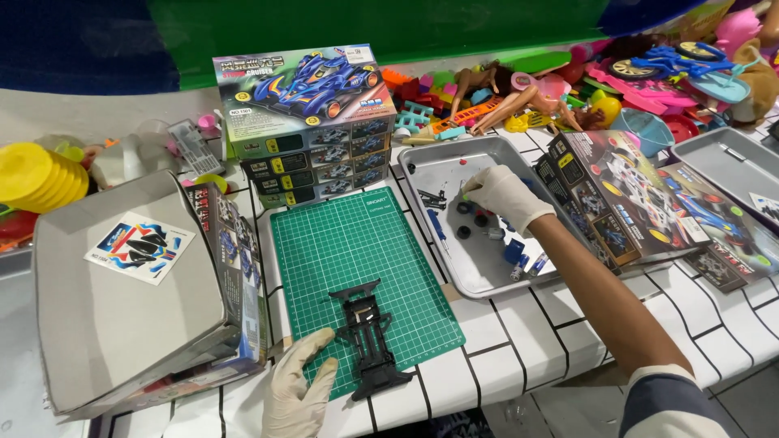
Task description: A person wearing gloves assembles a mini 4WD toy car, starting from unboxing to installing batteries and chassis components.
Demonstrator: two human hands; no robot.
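2 gloved hands are yours. Your right hand [505, 195] reaches into the metal tray [422, 166], fingers drawn together over its middle; a small green bit shows at the fingertips, but you cannot tell whether it is pinched or only touched. Just below that hand lie 3 or so small black wheels [473, 219], and nearer your forearm sit a few blue parts [514, 252]. To the hand's left inside the tray are a cluster of thin black pieces [432, 199] and a slim blue tool [437, 228].

Your left hand [297, 388] rests flat with its fingers spread apart, holding nothing, on the near edge of the green cutting mat [341, 235]. Just to its right, close to the thumb but not clearly touching, the black car chassis [369, 339] lies lengthwise on the mat.

Left of that hand an open grey box lid [114, 316] sits upturned, and inside it lies 1 sticker sheet [139, 246]. Beyond the mat, a stack of model car boxes [308, 113] stands with a blue racer pictured on top. Right of your right hand, another model car box [613, 199] leans against the tray's far side, and a second metal tray [722, 166] sits further right. Beyond the right hand a heap of plastic toys [568, 89] is spread along the table's back edge. Far left of your left hand stands a pile of yellow discs [36, 174].
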